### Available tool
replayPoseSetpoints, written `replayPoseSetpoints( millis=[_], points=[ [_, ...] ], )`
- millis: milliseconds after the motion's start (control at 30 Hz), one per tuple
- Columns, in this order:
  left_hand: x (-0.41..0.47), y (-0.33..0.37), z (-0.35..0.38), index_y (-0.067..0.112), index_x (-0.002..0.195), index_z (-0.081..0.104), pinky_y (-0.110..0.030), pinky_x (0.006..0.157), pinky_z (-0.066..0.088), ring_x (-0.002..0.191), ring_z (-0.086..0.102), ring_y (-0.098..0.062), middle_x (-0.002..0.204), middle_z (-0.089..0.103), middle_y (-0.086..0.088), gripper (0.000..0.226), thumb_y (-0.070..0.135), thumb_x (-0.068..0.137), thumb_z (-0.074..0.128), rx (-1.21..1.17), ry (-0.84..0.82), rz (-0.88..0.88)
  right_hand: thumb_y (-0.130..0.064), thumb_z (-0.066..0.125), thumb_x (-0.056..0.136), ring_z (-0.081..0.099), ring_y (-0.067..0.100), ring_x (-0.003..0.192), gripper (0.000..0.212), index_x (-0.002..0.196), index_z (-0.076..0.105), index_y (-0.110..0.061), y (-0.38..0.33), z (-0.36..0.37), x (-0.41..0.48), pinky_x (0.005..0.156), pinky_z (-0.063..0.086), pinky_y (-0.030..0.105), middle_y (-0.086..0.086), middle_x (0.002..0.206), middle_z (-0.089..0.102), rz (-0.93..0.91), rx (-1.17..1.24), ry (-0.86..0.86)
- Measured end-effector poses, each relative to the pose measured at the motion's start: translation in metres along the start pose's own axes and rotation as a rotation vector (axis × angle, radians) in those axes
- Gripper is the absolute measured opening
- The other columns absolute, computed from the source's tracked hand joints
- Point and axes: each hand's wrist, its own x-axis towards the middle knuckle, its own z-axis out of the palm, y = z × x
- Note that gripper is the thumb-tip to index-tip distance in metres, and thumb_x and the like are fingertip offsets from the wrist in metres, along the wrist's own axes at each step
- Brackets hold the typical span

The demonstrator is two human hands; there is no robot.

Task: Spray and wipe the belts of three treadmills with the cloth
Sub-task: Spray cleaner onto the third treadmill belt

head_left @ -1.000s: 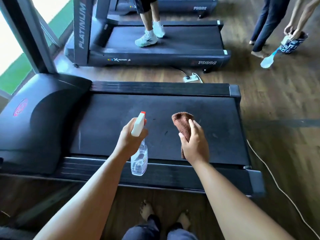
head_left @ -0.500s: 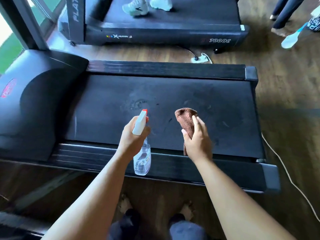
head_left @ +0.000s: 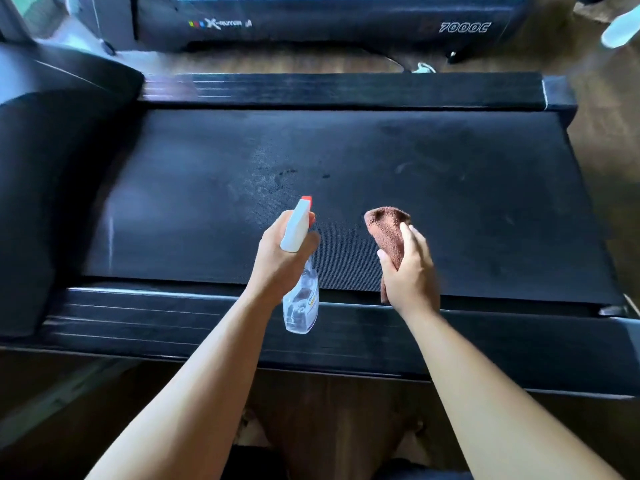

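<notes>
Over the near half of the treadmill belt (head_left: 381,181), the right hand (head_left: 410,277) holds a brown terry cloth (head_left: 386,225). The cloth is bunched, with the thumb on one side and the fingers laid along the other, clamping it. Its lower end hangs by the belt's near edge; whether it touches the belt cannot be told.

Judgement: the cloth is soft, light and limp and will crumple under a pinch. It is better spread flat under the palm for wiping.

The left hand (head_left: 282,263) is wrapped round the neck of a clear spray bottle (head_left: 300,304), just beside the cloth, with the orange nozzle aimed at the belt. Judgement: the bottle is light, thin-walled plastic, and the neck is the stiff place to grip. The body may be slick if wet.

A few dark wet-looking specks (head_left: 277,183) lie on the belt ahead of the nozzle. The belt surface looks finely textured. Judgement: it may creep if pushed lengthwise, so wipe across it.

The near side rail (head_left: 194,320) runs below both wrists, and the motor hood (head_left: 52,174) is at left.

Hard to make out:
- The trigger finger is hidden behind the spray head.
- The bottle's label and liquid level are unreadable.
- The belt's left end runs under the hood.
- The second treadmill (head_left: 311,24) shows only its side, not its belt.
- No third treadmill is in view.
- A pale object (head_left: 620,27) at top right is cut off and cannot be identified.
- The edges of the frame are blurred.
</notes>
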Motion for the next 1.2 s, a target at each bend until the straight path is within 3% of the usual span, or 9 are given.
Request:
replayPoseSetpoints(
  millis=[433,767,900,1200],
  points=[
    [0.025,-0.095,0.001,0.027,0.096,0.066,-0.029,0.070,0.043,0.069,0.052,-0.010,0.076,0.060,0.014,0.017,0.013,0.087,0.066,-0.009,0.007,0.148,-0.030,0.064,0.094,0.046,0.022,0.133,0.062,0.150,0.039,-0.020,0.034,0.083,0.009,0.102,0.040,0.032,-0.002,0.155,0.037,-0.082,0.041,0.103],
    [-0.025,-0.089,-0.016,0.027,0.092,0.065,-0.030,0.067,0.044,0.066,0.051,-0.012,0.073,0.059,0.013,0.014,0.016,0.084,0.066,-0.005,0.039,0.244,-0.027,0.065,0.093,0.041,0.021,0.137,0.062,0.149,0.040,-0.014,0.032,0.073,-0.043,0.107,0.034,0.030,0.005,0.154,0.038,-0.199,0.100,0.226],
    [-0.059,-0.078,-0.027,0.027,0.090,0.064,-0.032,0.066,0.044,0.065,0.051,-0.014,0.071,0.059,0.011,0.012,0.019,0.081,0.066,-0.009,0.060,0.266,-0.028,0.064,0.093,0.042,0.019,0.136,0.062,0.149,0.039,-0.016,0.030,0.056,-0.079,0.105,0.038,0.034,0.002,0.154,0.038,-0.231,0.106,0.280],
    [-0.120,-0.069,-0.044,0.025,0.091,0.064,-0.035,0.067,0.046,0.065,0.052,-0.016,0.073,0.061,0.009,0.018,0.027,0.074,0.062,-0.051,0.049,0.365,-0.023,0.065,0.093,0.043,0.024,0.135,0.061,0.148,0.041,-0.011,0.026,0.033,-0.141,0.106,0.035,0.029,0.008,0.152,0.041,-0.328,0.109,0.371]
  ],
)
